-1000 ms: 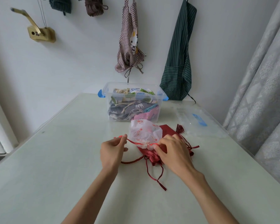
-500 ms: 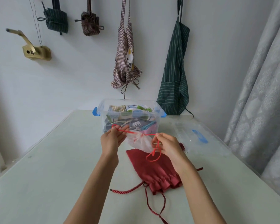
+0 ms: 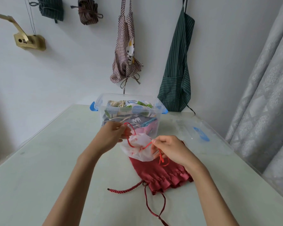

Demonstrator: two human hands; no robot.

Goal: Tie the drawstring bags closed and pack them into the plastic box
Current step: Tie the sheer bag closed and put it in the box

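Observation:
A small white translucent drawstring bag (image 3: 138,150) with red print hangs in the air between my hands, in front of the box. My left hand (image 3: 111,136) pinches one end of its thin red cord (image 3: 129,137), which loops beside the fingers. My right hand (image 3: 171,150) pinches the other end, with a cord tail dangling below it. A dark red satin bag (image 3: 158,175) lies flat on the table under the white one, its cords trailing toward me. The clear plastic box (image 3: 129,97) with blue latches stands behind, holding several tied cloth bags.
The box's clear lid (image 3: 198,134) with a blue latch lies on the table to the right. Aprons and bundled cloths hang on the wall behind. A grey curtain (image 3: 266,95) hangs at the right. The pale green table (image 3: 39,168) spreads wide on the left.
The white bag was lifted off the table and the red bag. The red cord, stretched taut between my hands, has slackened into loops as my hands work it.

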